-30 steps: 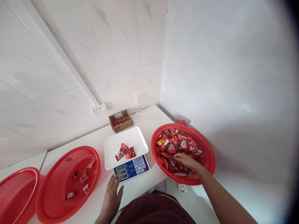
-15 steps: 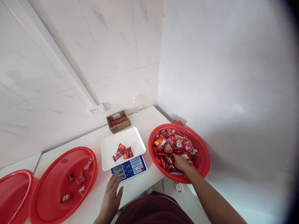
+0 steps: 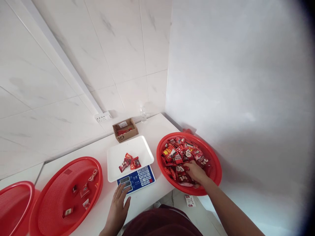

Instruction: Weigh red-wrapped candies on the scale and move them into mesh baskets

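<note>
My right hand (image 3: pixel 195 172) reaches into a red basket (image 3: pixel 213 156) heaped with red candy packets (image 3: pixel 180 154), fingers curled down among them; what they grip is hidden. My left hand (image 3: pixel 118 207) lies flat and open on the white table, fingertips at the front edge of a blue-faced scale (image 3: pixel 136 178). The scale's white tray (image 3: pixel 115 155) carries a few red packets (image 3: pixel 129 162).
A second red basket (image 3: pixel 46 209) with several loose packets sits to the left, and a third red basket (image 3: pixel 12 203) at the far left edge. A small cardboard box (image 3: pixel 125 129), a wall socket (image 3: pixel 103 116) and a clear bottle (image 3: pixel 143 114) stand at the back. One packet (image 3: pixel 189 200) lies on the floor.
My right hand has shifted slightly within the candy basket, digging among the packets. My left hand has stayed by the scale. The view has drifted a little.
</note>
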Available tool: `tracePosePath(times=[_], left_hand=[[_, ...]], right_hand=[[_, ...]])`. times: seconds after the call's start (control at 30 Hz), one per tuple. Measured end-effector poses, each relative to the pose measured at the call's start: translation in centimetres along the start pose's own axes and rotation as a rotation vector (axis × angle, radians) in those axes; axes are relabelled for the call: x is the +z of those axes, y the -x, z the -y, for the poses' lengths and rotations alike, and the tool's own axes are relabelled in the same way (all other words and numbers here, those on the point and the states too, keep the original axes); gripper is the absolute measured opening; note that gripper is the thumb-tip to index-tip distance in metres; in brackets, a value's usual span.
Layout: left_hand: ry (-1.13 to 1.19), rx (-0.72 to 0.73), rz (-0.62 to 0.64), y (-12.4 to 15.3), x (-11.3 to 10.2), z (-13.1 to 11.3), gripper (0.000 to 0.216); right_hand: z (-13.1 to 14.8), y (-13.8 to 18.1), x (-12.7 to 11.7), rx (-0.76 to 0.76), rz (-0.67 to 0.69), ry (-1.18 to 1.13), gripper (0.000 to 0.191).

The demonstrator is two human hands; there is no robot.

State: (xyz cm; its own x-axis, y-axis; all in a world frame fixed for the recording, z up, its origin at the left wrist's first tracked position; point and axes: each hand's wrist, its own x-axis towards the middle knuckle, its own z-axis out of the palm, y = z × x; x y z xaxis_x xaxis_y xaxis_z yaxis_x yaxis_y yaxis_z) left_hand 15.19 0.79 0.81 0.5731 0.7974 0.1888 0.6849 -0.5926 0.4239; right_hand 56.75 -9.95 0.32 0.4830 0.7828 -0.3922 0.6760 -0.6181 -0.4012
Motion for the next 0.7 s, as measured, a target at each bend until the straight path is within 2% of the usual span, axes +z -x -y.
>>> tracePosePath(times=[0.1, 0.23, 0.33, 0.4, 0.47, 0.6, 0.7], left_hand=[[0.000, -0.012, 0.009, -0.3, -0.1, -0.2, 0.034], [-0.007, -0.007, 0.021, -0.2, -0.4, 0.1, 0.035], [-0.012, -0.011, 0.005, -0.1, -0.6, 0.5, 0.035], [-0.014, -0.013, -0.001, 0.1, -0.7, 0.7, 0.034], [-0.018, -0.014, 0.002, 0.2, -0.8, 0.7, 0.035], [-0.029, -0.001, 0.016, 0.2, -0.8, 0.5, 0.036], [-0.034, 0.003, 0.017, 0.1, -0.9, 0.4, 0.035]], right_hand=[[1.7, 0.2, 0.3, 0.045, -0.023, 0.078, 0.032], [3.2, 0.1, 0.7, -0.065, -0.041, -0.097, 0.027], [3.5, -0.1, 1.1, -0.206, 0.051, -0.299, 0.031], [3.5, -0.3, 1.3, -0.215, 0.126, -0.349, 0.039], [3.6, -0.4, 1.4, -0.167, 0.112, -0.275, 0.041], [4.4, -0.6, 1.1, -0.075, -0.015, 0.084, 0.039], [5.3, -0.6, 0.6, 0.009, -0.002, 0.220, 0.042]])
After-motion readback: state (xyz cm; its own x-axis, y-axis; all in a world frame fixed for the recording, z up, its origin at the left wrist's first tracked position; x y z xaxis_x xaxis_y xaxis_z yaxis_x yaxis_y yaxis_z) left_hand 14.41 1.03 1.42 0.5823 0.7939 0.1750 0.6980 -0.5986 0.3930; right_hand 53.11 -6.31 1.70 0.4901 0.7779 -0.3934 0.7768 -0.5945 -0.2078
